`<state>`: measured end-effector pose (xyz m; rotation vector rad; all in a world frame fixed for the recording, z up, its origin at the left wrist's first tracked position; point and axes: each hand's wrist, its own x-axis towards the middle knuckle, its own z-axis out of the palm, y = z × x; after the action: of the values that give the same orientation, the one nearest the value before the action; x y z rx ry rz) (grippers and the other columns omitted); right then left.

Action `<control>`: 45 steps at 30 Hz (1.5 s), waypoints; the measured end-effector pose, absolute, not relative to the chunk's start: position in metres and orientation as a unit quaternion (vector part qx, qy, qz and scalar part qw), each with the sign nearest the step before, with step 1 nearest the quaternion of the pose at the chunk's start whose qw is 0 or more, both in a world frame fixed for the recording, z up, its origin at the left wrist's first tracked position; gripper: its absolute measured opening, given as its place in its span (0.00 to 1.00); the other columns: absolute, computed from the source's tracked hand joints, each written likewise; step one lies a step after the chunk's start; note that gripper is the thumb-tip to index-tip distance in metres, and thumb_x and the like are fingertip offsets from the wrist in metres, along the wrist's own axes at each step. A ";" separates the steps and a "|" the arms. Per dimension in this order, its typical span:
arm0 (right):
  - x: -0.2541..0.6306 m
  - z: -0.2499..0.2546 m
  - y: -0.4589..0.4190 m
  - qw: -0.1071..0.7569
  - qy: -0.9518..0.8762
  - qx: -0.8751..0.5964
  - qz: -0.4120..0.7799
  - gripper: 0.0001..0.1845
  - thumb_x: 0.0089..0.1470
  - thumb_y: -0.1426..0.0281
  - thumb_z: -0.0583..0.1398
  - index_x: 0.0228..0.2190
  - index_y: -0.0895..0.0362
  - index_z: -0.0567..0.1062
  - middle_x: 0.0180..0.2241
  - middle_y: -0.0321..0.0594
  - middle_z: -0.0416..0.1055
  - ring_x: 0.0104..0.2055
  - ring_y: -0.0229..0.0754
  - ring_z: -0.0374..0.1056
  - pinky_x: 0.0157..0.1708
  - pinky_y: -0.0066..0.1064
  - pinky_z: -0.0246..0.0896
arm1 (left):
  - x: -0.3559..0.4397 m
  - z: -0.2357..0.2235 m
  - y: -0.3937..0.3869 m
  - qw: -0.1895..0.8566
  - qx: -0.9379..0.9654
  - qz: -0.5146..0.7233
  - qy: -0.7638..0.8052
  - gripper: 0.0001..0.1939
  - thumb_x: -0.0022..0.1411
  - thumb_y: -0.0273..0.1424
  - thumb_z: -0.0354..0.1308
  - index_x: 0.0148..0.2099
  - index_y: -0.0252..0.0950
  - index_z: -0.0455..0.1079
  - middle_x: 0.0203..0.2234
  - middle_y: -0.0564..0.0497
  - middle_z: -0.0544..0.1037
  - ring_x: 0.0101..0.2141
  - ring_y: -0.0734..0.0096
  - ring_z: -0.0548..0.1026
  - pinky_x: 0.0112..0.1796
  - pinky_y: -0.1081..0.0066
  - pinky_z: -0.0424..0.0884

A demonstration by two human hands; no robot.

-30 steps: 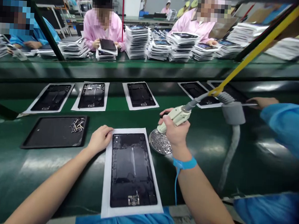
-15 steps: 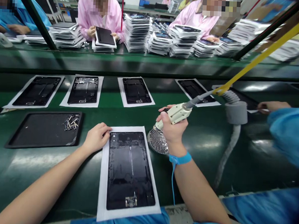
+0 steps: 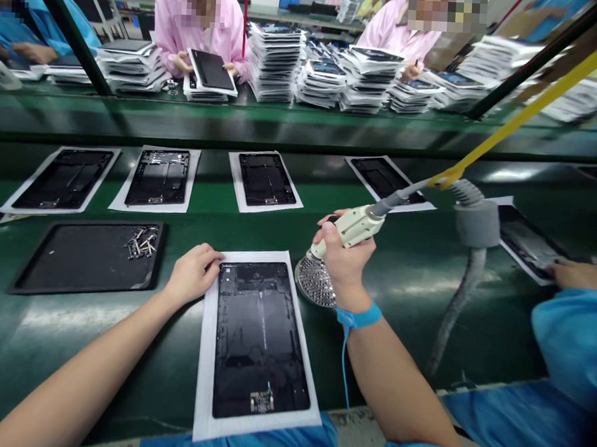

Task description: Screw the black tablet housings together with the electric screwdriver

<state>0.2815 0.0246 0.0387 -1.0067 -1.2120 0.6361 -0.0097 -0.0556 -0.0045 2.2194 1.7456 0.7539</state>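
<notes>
A tablet back housing [image 3: 262, 342], dark inside with a small circuit board near its lower edge, lies on a white sheet [image 3: 204, 392] before me. My left hand [image 3: 196, 271] rests at the sheet's upper left corner, its fingers curled and pressed onto that edge beside the housing. Wrapped in my right hand [image 3: 344, 252] is a cream air gun [image 3: 358, 226] fed by a grey hose. Its round perforated metal head [image 3: 315, 281] faces down, just right of the housing's upper part. A blue strap [image 3: 358, 317] circles my right wrist.
Several housings on sheets [image 3: 265, 180] line the green belt beyond. At left lies a black tray [image 3: 91, 259] with small metal parts [image 3: 141, 243]. A grey holder [image 3: 477, 224] hangs at right, near a co-worker's hand [image 3: 583, 275] on another housing [image 3: 528, 239]. Stacks [image 3: 274, 65] stand across.
The far row of housings has shifted slightly left. At right, another housing has come into fuller view, and the co-worker's hand has moved right and nearer. My hands stay put.
</notes>
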 end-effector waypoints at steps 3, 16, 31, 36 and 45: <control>0.281 0.039 0.025 0.660 -0.538 -0.445 0.277 0.14 0.52 0.63 0.65 0.38 0.53 0.70 0.26 0.30 0.71 0.20 0.35 0.67 0.21 0.30 0.67 | -0.010 -0.004 -0.056 0.109 0.755 0.255 0.594 0.15 0.67 0.28 0.49 0.43 0.39 0.78 0.36 0.50 0.79 0.39 0.67 0.78 0.41 0.69 0.74; 0.192 0.060 -0.014 0.640 -0.565 -0.302 0.426 0.12 0.56 0.64 0.64 0.41 0.50 0.69 0.34 0.33 0.75 0.20 0.33 0.68 0.20 0.30 0.68 | -0.011 -0.011 -0.051 0.143 0.725 0.278 0.613 0.14 0.68 0.27 0.49 0.47 0.38 0.77 0.36 0.49 0.80 0.37 0.67 0.78 0.41 0.69 0.73; 0.139 0.031 -0.015 0.567 -0.625 -0.282 0.456 0.15 0.54 0.64 0.66 0.43 0.51 0.71 0.33 0.34 0.75 0.31 0.40 0.73 0.36 0.36 0.73 | -0.002 -0.010 -0.050 0.146 0.722 0.268 0.621 0.13 0.70 0.29 0.48 0.36 0.38 0.73 0.33 0.48 0.78 0.36 0.64 0.77 0.37 0.69 0.71; 0.136 0.026 -0.014 0.569 -0.633 -0.281 0.444 0.14 0.54 0.63 0.67 0.41 0.51 0.71 0.29 0.32 0.73 0.27 0.38 0.70 0.33 0.34 0.71 | -0.004 -0.009 -0.050 0.140 0.722 0.252 0.629 0.11 0.68 0.28 0.49 0.36 0.38 0.73 0.32 0.47 0.78 0.35 0.63 0.77 0.36 0.69 0.71; 0.134 0.031 -0.013 0.590 -0.596 -0.265 0.476 0.14 0.55 0.66 0.66 0.42 0.52 0.70 0.31 0.33 0.75 0.31 0.40 0.74 0.36 0.36 0.74 | -0.005 -0.006 -0.051 0.164 0.721 0.281 0.612 0.13 0.70 0.29 0.48 0.40 0.38 0.74 0.36 0.48 0.80 0.38 0.65 0.77 0.39 0.69 0.71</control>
<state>0.1342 -0.0130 0.0309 -0.6179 -1.3871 1.1076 -0.0053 -0.0512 -0.0063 2.0540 1.7454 0.8016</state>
